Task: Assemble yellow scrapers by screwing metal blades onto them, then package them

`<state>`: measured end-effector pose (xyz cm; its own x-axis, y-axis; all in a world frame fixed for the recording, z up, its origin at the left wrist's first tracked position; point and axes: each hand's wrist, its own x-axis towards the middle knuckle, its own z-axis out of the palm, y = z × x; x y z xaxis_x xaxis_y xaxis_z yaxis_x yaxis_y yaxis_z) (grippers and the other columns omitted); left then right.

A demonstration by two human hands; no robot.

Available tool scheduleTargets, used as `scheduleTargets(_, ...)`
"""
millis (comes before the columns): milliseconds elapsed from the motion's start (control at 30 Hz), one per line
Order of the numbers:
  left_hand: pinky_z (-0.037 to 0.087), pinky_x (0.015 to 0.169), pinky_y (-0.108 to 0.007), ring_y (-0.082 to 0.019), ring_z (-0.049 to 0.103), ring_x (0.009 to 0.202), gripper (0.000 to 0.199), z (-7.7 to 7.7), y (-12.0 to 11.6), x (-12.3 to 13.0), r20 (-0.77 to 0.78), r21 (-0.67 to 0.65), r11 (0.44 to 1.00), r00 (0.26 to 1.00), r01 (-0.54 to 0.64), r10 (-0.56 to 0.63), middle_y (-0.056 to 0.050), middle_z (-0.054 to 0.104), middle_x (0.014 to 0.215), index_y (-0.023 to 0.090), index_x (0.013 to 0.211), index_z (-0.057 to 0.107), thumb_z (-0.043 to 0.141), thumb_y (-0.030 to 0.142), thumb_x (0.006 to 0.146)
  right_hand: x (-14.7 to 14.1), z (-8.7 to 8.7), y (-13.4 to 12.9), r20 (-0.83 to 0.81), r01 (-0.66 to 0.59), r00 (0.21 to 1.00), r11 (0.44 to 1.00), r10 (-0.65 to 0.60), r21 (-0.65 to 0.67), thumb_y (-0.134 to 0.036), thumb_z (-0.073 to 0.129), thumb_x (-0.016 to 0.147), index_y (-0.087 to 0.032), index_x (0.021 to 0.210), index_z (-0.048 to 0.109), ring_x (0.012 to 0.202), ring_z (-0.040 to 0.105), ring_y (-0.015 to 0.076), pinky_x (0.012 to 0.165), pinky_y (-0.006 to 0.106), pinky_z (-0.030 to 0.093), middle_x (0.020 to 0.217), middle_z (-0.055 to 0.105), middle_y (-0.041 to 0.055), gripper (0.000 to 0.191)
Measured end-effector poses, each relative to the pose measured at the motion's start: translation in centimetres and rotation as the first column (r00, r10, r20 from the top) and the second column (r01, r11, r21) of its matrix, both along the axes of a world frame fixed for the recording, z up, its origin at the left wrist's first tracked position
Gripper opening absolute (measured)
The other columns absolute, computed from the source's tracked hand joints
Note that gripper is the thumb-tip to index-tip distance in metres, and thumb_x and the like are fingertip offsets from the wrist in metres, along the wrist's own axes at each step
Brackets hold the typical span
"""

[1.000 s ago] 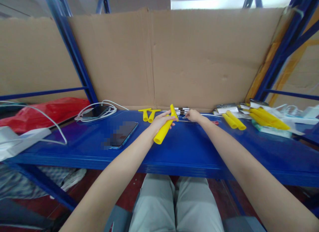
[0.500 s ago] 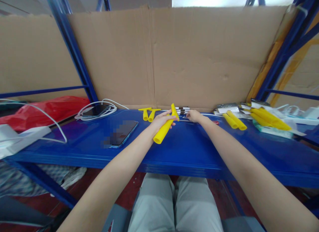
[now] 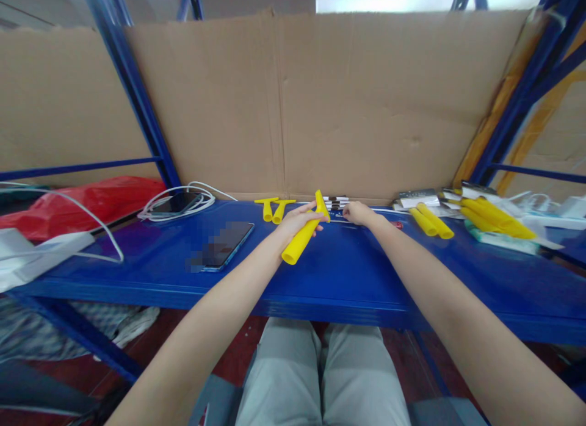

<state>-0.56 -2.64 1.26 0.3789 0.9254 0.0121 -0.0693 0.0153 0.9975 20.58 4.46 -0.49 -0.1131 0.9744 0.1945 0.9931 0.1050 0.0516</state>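
Note:
My left hand [image 3: 300, 222] is wrapped round a yellow T-shaped piece [image 3: 297, 245], its wide tube end tilted down toward me and its crossbar up near the fingertips. Just right of it, my right hand [image 3: 356, 213] has its fingers pressed together low over small parts [image 3: 337, 215] on the blue table; whatever is between those fingers is too small to make out. Two more yellow T-shaped pieces [image 3: 278, 213] lie left of my left hand. Black and white items [image 3: 336, 202] sit behind, near the cardboard.
A phone [image 3: 227, 246] lies left of my left arm. Coiled white cable [image 3: 201, 201] and a red bag [image 3: 86, 203] are farther left. Yellow tubes [image 3: 431, 221] and packages [image 3: 417, 198] lie at right. Cardboard [image 3: 357, 108] stands upright behind the blue table [image 3: 339, 285].

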Motion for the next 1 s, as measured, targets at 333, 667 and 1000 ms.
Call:
scheduleTargets(333, 0.043, 0.044, -0.016, -0.008, 0.058, 0.05, 0.063, -0.1, -0.3, 0.1, -0.04, 0.003, 0.999, 0.998, 0.051, -0.05, -0.01, 0.071, 0.09, 0.017, 0.136, 0.043, 0.062, 0.01, 0.076, -0.2, 0.0, -0.1, 0.016, -0.001, 1.0, 1.0, 0.001, 0.005, -0.014, 0.05, 0.081, -0.014, 0.097, 0.072, 0.094, 0.065, 0.0217, 0.079, 0.023, 0.044, 0.099, 0.071, 0.0129, 0.027)
scheduleTargets(667, 0.047, 0.048, -0.017, -0.008, 0.058, 0.047, 0.066, -0.3, -0.4, 0.2, -0.108, -0.099, 0.99, 0.988, 0.102, -0.113, -0.008, 0.072, 0.079, 0.015, 0.139, 0.038, 0.061, 0.009, 0.077, -0.4, 0.0, -0.8, -0.029, 0.048, 0.998, 0.999, -0.048, 0.009, -0.013, 0.045, 0.084, -0.008, 0.102, 0.067, 0.099, 0.063, 0.0243, 0.077, 0.024, 0.044, 0.105, 0.068, 0.0194, 0.028)
scheduleTargets(1000, 0.051, 0.052, -0.019, -0.009, 0.063, 0.053, 0.063, 0.2, -0.9, 0.4, -0.128, -0.111, 0.988, 0.985, 0.103, -0.117, -0.013, 0.071, 0.092, 0.015, 0.139, 0.038, 0.059, 0.008, 0.08, 0.0, 0.9, -1.9, -0.235, 0.068, 0.971, 0.987, -0.032, 0.145, -0.01, 0.042, 0.086, -0.008, 0.104, 0.056, 0.093, 0.063, 0.022, 0.074, 0.025, 0.041, 0.103, 0.066, 0.0195, 0.023)
